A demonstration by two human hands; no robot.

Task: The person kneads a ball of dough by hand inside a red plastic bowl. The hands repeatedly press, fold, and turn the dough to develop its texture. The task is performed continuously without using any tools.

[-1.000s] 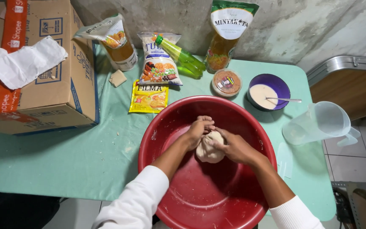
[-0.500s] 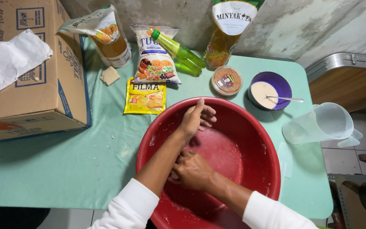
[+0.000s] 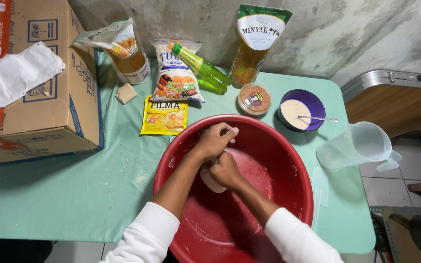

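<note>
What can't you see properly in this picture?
- Head view: most of the dough is hidden under the left hand and right hand.
- The cardboard box is cut off by the left and top edges.
- The red basin runs off the bottom edge, its near rim behind the sleeves.

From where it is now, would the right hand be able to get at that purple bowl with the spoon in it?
Probably yes. The right hand presses dough in the red basin; the purple bowl sits just beyond the rim on that side, with nothing between.
</note>
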